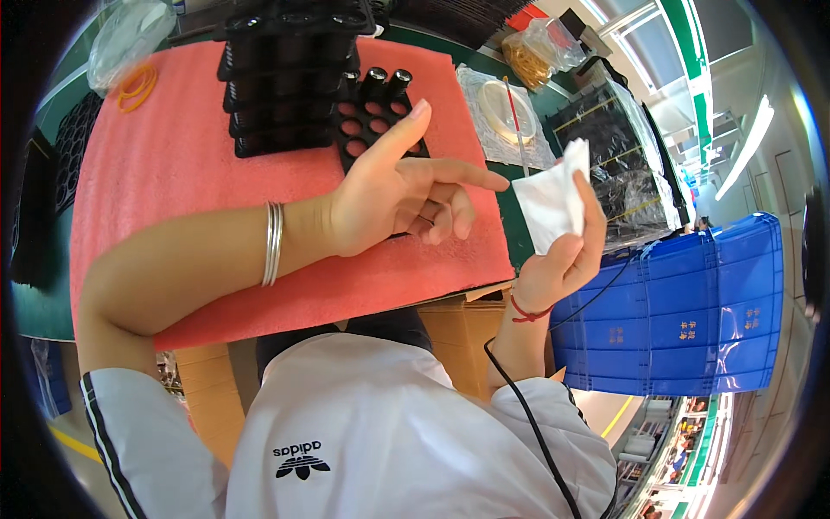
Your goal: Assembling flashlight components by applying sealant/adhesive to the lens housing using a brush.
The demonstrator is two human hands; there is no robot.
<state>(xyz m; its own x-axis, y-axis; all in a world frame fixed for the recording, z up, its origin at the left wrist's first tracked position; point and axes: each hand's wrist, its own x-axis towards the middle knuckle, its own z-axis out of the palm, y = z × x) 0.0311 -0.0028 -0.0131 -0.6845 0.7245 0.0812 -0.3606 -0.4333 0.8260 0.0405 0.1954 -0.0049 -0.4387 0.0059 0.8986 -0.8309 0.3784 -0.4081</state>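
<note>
White sleeve (pixel 389 432), right hand (pixel 562 259) pinching tissue (pixel 549 199)

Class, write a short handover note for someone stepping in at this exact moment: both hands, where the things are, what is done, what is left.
Left hand: empty, forefinger out toward the white cloth.
Right hand: pinches the cloth, raised beside the pink foam mat.
On the mat: a stack of black trays and an open black tray.
Done: two black cylinders stand in that tray.
Left: its other visible holes are unfilled.

Green surface (pixel 519 225) w/ pink foam mat (pixel 173 173); on mat: stacked black trays (pixel 290 78), orange rubber bands (pixel 137 86), prob. loose.
</note>
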